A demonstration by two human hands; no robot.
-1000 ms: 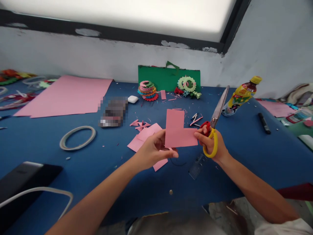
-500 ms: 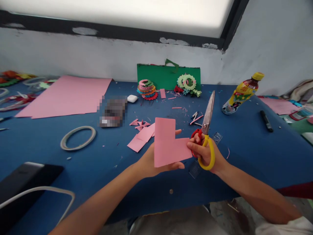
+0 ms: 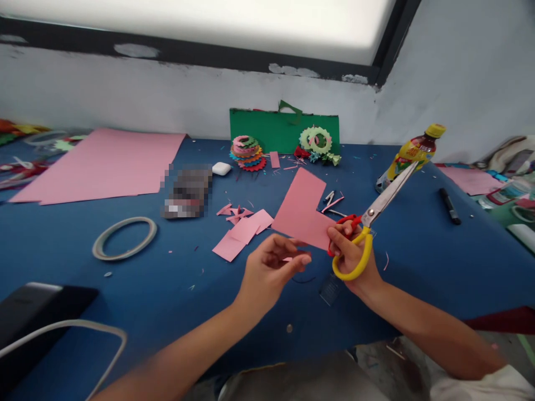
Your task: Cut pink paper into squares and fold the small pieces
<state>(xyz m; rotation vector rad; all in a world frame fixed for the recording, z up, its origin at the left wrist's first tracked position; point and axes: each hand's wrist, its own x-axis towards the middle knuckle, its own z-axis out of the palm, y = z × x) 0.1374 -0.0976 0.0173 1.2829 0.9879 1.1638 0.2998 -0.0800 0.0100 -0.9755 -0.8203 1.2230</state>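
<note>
My right hand [image 3: 353, 259] grips red-and-yellow scissors [image 3: 368, 220] with the blades closed and pointing up to the right. Its thumb and fingers also pinch the corner of an L-shaped pink paper piece [image 3: 303, 209], which tilts up to the left above the blue table [image 3: 418, 250]. Just left of that paper, my left hand [image 3: 271, 267] hovers with loosely curled, parted fingers and holds nothing that I can make out. Pink offcuts [image 3: 242, 231] lie on the table behind my left hand.
A large pink sheet [image 3: 100, 164] lies at the back left, with a tape ring [image 3: 124, 238] nearer me. Green card [image 3: 271, 128] and paper rosettes [image 3: 248, 153] stand against the wall. A bottle [image 3: 412, 153] and marker [image 3: 450, 206] are at the right, a dark device [image 3: 37, 303] at the front left.
My left hand has let go of the pink piece and dropped slightly. The right hand alone now holds it, tilted away, and the scissor blades have swung to the right.
</note>
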